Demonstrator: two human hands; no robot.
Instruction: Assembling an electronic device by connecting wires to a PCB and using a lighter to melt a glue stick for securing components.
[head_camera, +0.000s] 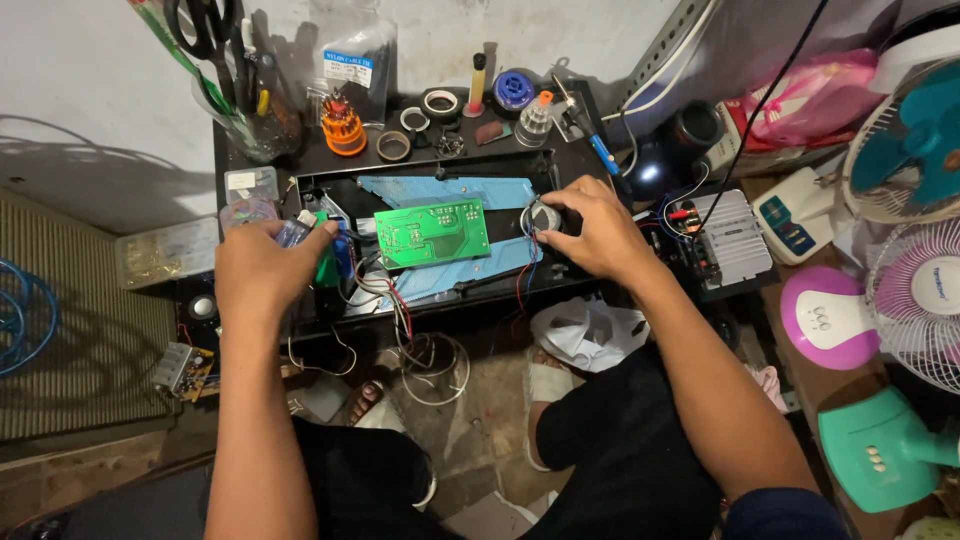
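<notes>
Open black chassis, green circuit board inside: left hand pinching small blue part, right hand clamped on round component; steady, wires slack.

Black work tray: green circuit board at centre; tape rolls behind it; screwdriver set rear-left.

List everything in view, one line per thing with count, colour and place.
circuit board: 1, green, centre of black tray
black tray: 1, black, on the floor ahead
round part: 1, grey, under right fingers
small component: 1, blue-grey, at left fingertips
wires: several, red, black and white, tray front
tape rolls: 3, dark and pale, tray top
soldering iron: 1, blue-handled, top right
fans: several, white, teal, pink, far right
left hand: 1, holds small component
right hand: 1, on round part
</notes>
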